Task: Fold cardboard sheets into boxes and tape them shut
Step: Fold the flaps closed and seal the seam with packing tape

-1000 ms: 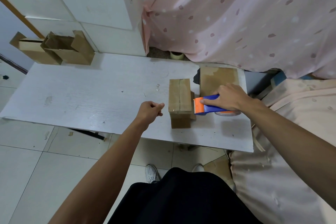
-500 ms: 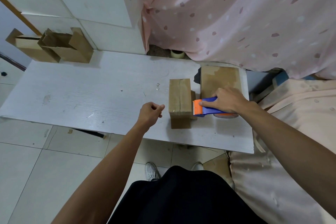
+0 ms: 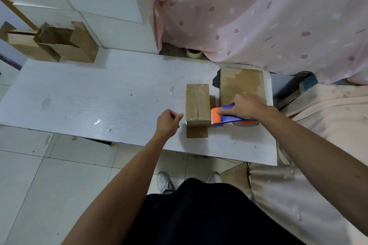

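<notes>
Currently gripping tape dispenser (image 3: 225, 116) in right hand (image 3: 247, 106), toothed edge against right side of box (image 3: 197, 103) on white table (image 3: 99, 95), with left hand (image 3: 168, 122) clenched, empty, just beside box. Risk: pulling against unbraced box, sliding or twisting it, wrinkling tape.

Box (image 3: 197, 104) on table (image 3: 99, 97), tape dispenser (image 3: 227, 116) touching its right.

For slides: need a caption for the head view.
Right hand holds tape dispenser at a folded box on the board; left hand curled beside it.
</notes>
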